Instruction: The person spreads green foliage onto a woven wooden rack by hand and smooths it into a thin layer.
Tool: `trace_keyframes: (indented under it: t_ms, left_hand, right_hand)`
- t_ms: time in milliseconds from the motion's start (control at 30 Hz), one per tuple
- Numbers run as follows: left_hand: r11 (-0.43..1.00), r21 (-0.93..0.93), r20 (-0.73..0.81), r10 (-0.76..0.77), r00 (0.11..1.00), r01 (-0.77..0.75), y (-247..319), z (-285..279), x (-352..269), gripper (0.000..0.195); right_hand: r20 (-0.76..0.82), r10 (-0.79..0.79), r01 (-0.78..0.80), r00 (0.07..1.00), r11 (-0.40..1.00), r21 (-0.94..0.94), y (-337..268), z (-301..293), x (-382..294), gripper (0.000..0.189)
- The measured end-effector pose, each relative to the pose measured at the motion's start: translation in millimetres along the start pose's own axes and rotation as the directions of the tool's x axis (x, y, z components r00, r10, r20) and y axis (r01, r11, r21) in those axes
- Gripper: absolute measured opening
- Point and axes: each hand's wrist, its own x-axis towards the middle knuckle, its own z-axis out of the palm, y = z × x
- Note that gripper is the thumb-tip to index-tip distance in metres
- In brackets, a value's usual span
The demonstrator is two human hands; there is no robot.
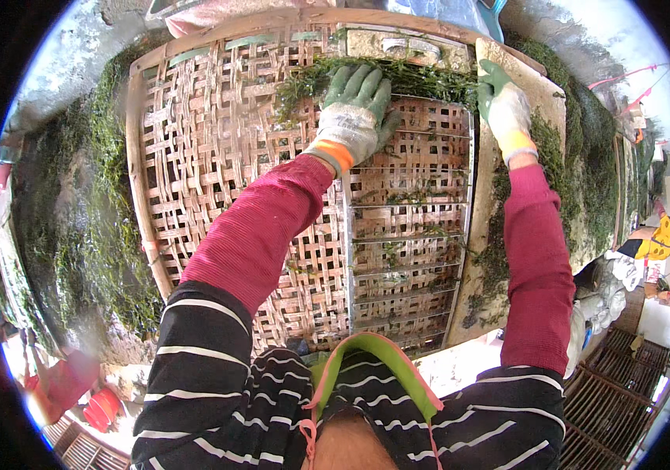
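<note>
A woven bamboo tray (205,147) with a wooden rim lies in front of me. On its right half rests a slatted metal frame (349,247) with thin crossbars. Stringy green plant matter, perhaps seaweed (429,84), fills the frame's far slot and spills out to the left. My left hand (358,103), in a green-coated work glove, presses palm down on this strand with its fingers extended. Gloved the same way, my right hand (502,106) is at the strand's right end, against a pale board (549,106); its fingertips are partly hidden, so its grip is unclear.
A small board with a white strap handle (411,47) lies beyond the strand. Green heaps (117,176) flank the tray on the left and right. A person in yellow (658,241) is far right; a red container (101,409) sits lower left. Slatted racks (617,388) stand lower right.
</note>
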Motion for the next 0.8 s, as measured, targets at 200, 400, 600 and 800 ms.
trace_keyframes:
  t_ms: [200,400,600,800]
  left_hand:
    - [0.978,0.201,0.445,-0.041,0.895,-0.056,4.5,-5.9,32.7,0.064]
    - [0.987,0.156,0.350,-0.018,0.937,-0.039,-4.6,15.5,28.4,0.064]
    - [0.993,-0.040,0.220,0.113,0.969,-0.107,50.1,20.0,56.5,0.063]
    - [0.975,0.019,0.478,0.186,0.858,-0.222,70.2,72.1,83.7,0.061]
  right_hand:
    - [0.166,-0.356,0.391,0.919,0.787,-0.477,-1.1,49.4,-29.3,0.062]
    - [-0.065,-0.306,0.313,0.950,0.929,0.197,54.2,39.4,-5.9,0.037]
    - [-0.024,-0.286,0.270,0.958,0.927,-0.260,50.9,24.5,-8.6,0.079]
    - [-0.177,-0.348,0.280,0.921,0.905,-0.321,49.4,49.4,11.4,0.034]
